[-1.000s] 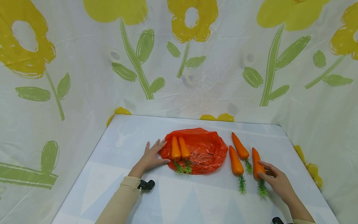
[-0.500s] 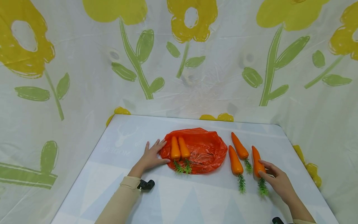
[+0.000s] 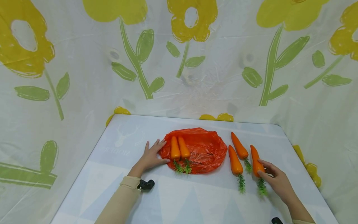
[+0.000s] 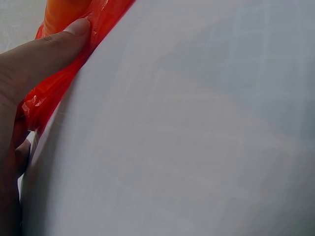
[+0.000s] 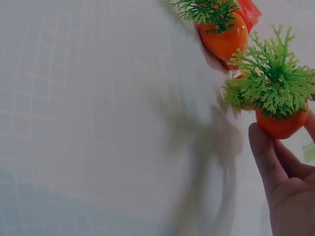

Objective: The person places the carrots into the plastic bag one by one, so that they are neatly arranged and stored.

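A red plastic bag (image 3: 208,155) lies spread on the table, with two carrots (image 3: 175,149) on its left part, their green tops over its front rim. My left hand (image 3: 152,157) rests at the bag's left edge, fingers spread; in the left wrist view its thumb (image 4: 54,54) touches the red plastic. At the right, my right hand (image 3: 277,180) pinches a carrot (image 3: 255,161) between thumb and fingers near its leafy end. The right wrist view shows that carrot's green top (image 5: 275,81) above the fingers. Two more carrots, one nearer (image 3: 236,161) and one farther (image 3: 239,146), lie between bag and right hand.
The white table (image 3: 179,199) has a pale blue triangle pattern, and its far edge meets a hanging flower-print curtain (image 3: 218,77). Black wrist devices are on both arms, the left one (image 3: 146,184) fully visible.
The carrot in my right hand has shifted slightly, its tip going a little up and to the left. My left hand, the bag and the other carrots stay put.
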`<state>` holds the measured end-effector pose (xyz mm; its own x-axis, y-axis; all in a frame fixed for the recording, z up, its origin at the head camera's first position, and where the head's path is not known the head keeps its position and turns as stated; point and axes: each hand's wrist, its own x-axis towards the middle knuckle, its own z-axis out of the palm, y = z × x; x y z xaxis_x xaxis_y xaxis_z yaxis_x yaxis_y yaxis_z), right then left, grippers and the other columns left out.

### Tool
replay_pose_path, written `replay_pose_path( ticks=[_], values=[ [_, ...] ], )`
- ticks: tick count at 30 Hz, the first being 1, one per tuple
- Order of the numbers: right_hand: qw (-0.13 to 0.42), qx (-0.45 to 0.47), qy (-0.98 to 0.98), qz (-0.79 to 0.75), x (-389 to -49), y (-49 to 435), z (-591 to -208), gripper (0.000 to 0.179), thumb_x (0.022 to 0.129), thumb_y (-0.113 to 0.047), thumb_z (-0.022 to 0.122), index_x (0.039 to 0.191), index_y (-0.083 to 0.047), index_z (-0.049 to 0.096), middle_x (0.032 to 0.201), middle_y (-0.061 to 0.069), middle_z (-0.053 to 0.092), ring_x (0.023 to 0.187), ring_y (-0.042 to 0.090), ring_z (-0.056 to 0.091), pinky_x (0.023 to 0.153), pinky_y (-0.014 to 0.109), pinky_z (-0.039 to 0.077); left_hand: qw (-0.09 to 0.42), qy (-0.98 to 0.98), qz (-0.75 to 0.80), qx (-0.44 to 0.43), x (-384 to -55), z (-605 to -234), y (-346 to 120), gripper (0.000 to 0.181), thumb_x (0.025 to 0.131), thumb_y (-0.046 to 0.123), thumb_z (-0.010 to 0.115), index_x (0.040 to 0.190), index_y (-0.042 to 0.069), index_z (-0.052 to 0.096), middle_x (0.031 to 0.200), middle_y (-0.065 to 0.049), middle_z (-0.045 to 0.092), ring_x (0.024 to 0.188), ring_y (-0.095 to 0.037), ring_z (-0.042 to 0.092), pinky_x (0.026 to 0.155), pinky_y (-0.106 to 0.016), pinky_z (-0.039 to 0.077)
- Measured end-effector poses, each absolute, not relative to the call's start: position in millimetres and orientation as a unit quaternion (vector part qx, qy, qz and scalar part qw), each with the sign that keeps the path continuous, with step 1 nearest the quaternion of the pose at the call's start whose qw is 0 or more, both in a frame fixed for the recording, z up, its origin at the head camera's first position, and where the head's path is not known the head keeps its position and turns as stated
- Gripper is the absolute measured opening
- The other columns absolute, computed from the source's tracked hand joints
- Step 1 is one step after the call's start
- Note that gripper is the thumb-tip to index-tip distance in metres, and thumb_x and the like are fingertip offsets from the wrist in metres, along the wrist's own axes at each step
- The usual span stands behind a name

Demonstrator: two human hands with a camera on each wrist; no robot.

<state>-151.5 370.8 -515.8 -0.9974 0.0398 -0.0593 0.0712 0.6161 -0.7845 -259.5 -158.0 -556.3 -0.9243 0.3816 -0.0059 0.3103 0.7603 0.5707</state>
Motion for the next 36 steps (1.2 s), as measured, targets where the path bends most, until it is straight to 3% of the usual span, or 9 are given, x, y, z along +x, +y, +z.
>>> replay_pose_path(
  ticks=[5,14,22,29,36],
  values=[
    [0.014,0.026,0.896,-0.443,-151.6,368.7,-516.4,0.06,0.1,-0.039,0.065,0.149,-0.008,0.051,0.138,-0.004,0.054,0.099,-0.014,0.053,0.078,0.019,0.055,0.058,0.935,0.295,0.189,-260.6,-558.2,-158.9,0.098,0.083,0.056,0.078,0.159,0.013,0.035,0.166,-0.003,0.03,0.156,-0.032,0.016,0.12,-0.062,-0.012],
    [0.01,0.023,0.899,-0.437,-154.5,365.2,-516.0,0.059,0.1,-0.039,0.065,0.149,-0.009,0.052,0.141,0.007,0.055,0.099,-0.013,0.053,0.079,0.017,0.054,0.061,0.935,0.296,0.187,-260.6,-558.6,-159.3,0.098,0.083,0.057,0.078,0.16,0.014,0.035,0.166,-0.002,0.029,0.156,-0.03,0.015,0.12,-0.06,-0.013],
    [0.0,0.008,0.893,-0.449,-155.1,361.1,-513.7,0.057,0.1,-0.035,0.066,0.147,-0.006,0.053,0.135,-0.008,0.056,0.1,-0.011,0.055,0.08,0.014,0.053,0.061,0.935,0.297,0.186,-259.5,-557.3,-158.6,0.098,0.083,0.056,0.078,0.16,0.013,0.035,0.166,-0.002,0.029,0.156,-0.031,0.015,0.12,-0.061,-0.013],
    [0.014,0.016,0.895,-0.445,-156.9,358.5,-515.3,0.06,0.1,-0.04,0.065,0.149,-0.008,0.052,0.142,0.008,0.056,0.1,-0.012,0.054,0.081,0.013,0.052,0.059,0.935,0.295,0.187,-259.8,-557.7,-158.6,0.098,0.083,0.056,0.078,0.16,0.014,0.035,0.166,-0.002,0.029,0.156,-0.031,0.015,0.12,-0.06,-0.013],
    [0.006,0.008,0.886,-0.463,-156.8,355.5,-515.8,0.057,0.1,-0.036,0.066,0.147,-0.008,0.054,0.132,-0.017,0.056,0.102,-0.011,0.055,0.082,0.012,0.052,0.057,0.936,0.293,0.188,-260.1,-558.0,-159.0,0.098,0.083,0.056,0.078,0.16,0.013,0.035,0.166,-0.002,0.03,0.156,-0.031,0.015,0.12,-0.061,-0.013]
  ],
)
